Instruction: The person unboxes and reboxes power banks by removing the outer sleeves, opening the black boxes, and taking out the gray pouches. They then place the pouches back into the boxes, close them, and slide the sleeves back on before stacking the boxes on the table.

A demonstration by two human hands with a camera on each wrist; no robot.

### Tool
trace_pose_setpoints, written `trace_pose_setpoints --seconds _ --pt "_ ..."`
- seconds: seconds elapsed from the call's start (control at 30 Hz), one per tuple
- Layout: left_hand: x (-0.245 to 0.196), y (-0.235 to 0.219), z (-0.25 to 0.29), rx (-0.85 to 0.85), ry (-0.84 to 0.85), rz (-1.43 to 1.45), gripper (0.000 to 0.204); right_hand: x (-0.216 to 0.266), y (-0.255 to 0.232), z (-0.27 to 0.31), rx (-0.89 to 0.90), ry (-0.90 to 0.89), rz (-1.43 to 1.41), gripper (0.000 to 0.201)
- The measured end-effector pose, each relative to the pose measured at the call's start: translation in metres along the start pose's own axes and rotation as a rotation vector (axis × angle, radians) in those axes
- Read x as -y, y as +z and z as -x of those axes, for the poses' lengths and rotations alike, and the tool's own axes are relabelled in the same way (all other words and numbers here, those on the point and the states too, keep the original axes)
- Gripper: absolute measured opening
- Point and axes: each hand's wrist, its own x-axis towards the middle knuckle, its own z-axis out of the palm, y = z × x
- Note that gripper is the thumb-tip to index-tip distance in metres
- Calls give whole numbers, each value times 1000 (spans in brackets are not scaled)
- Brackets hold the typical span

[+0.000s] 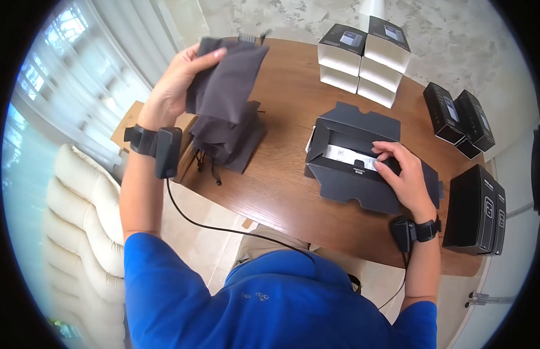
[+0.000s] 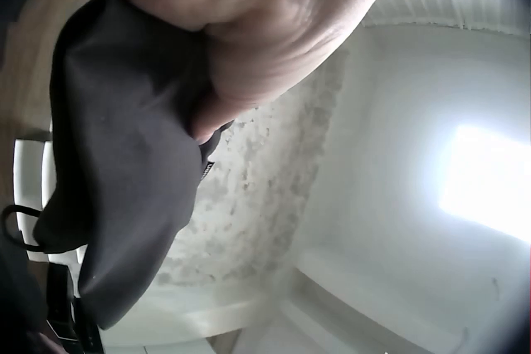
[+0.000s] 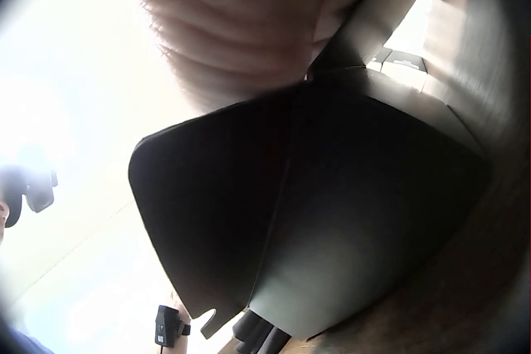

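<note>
My left hand (image 1: 180,78) grips a dark grey cloth pouch (image 1: 229,81), thumb on its near face, raised at the back left of the table. In the left wrist view the pouch (image 2: 133,138) hangs in folds, with a black cord loop at one end. Below it lies a pile of similar pouches (image 1: 232,142) with black drawstrings. A black cardboard box (image 1: 334,131) lies with its flaps spread, showing a white printed strip (image 1: 343,155) inside. My right hand (image 1: 402,171) rests on its right side, fingers loosely bent over the opening. A dark flap (image 3: 332,205) fills much of the right wrist view.
Several white boxes with black tops (image 1: 360,70) are stacked at the back. Black boxes stand at the right (image 1: 444,116) and front right (image 1: 471,212) of the wooden table (image 1: 287,87). A brown carton (image 1: 129,125) is at the left. A black cable (image 1: 223,228) runs from the left wrist.
</note>
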Motion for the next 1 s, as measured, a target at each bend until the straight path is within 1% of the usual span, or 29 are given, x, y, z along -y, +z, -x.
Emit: trace_pose_setpoints --seconds 0.03,0.07,0.13,0.17,0.2,0.27,0.33,0.4,0.43,0.5,0.53,0.6,0.63,0.7,0.73,0.8,0.83,0.87,0.93,1.0 --pt "3 -9 1 -8 -137 -86 24 0 0 0 9 2 24 28" --pt "8 -17 2 -14 -136 -91 24 0 0 0 19 3 51 28" --pt "18 -28 2 25 -312 -196 25 -1 -1 0 22 1 57 28" --pt "23 -33 1 30 -375 -182 29 -1 -1 1 25 6 66 28" --pt "29 -37 0 29 -371 -178 29 -1 0 0 26 2 71 28" --pt "38 -33 0 -9 -451 -128 33 -2 1 0 11 4 36 29" --pt "50 -37 -2 14 -433 -134 36 -1 1 0 13 8 36 29" --pt "56 -39 -4 -31 -268 -515 37 -1 1 0 14 14 33 29" --pt "54 -36 -4 -30 -268 -512 37 -1 1 0 14 10 36 29" --pt "46 -30 0 -137 15 -1196 41 -1 1 0 15 10 39 28" --pt "45 -27 3 -134 13 -1195 41 0 1 0 19 10 52 28" --pt "42 -19 13 -201 376 -1490 47 0 0 0 23 11 64 28" --pt "36 -11 19 -196 375 -1490 47 0 0 0 25 2 75 28" --pt "23 6 32 110 54 -1368 61 0 0 0 23 0 83 27" --pt "30 7 40 119 54 -1370 61 0 0 0 34 -19 110 27" --pt "48 8 59 258 146 -1549 75 0 -1 1 40 -27 133 27" --pt "42 18 63 289 -71 -1543 84 0 -1 1 46 -35 144 27" --pt "37 20 63 301 -72 -1544 84 -1 -1 1 53 -42 155 27" --pt "33 21 62 313 -121 -1339 85 0 -1 2 59 -28 160 27" --pt "32 9 58 307 -101 -1295 85 -1 -1 2 65 -23 168 28"
